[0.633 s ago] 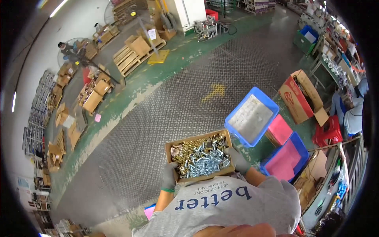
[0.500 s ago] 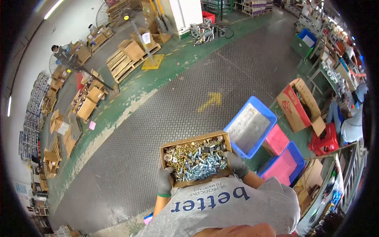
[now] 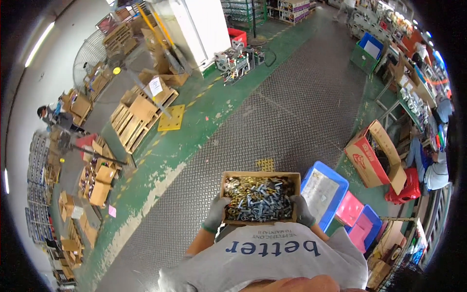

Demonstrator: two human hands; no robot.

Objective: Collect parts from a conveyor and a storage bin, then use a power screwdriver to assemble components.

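Held level in front of my body is an open cardboard box [image 3: 262,174], full of loose bolts [image 3: 260,199]. The bolts are brass-coloured on the far left and silvery toward the near right. My left hand [image 3: 219,211], in a grey glove with a green cuff, grips the box's left wall, thumb over the rim. My right hand [image 3: 303,212], gloved the same way, clasps the right wall. Both hands' undersides are hidden by the box.
Right of the box stand a blue-rimmed tray [image 3: 321,194], a pink bin [image 3: 349,208] and a red-and-brown carton [image 3: 365,155]. A person [image 3: 433,173] sits at the far right. Ahead, machine parts [image 3: 238,63] lie on the floor; a wooden pallet [image 3: 131,129] is to the left.
I have advanced along the patterned floor and turned slightly; the box now covers part of the yellow floor arrow. Trays and carton shifted in view. Both hands keep hold of the box.
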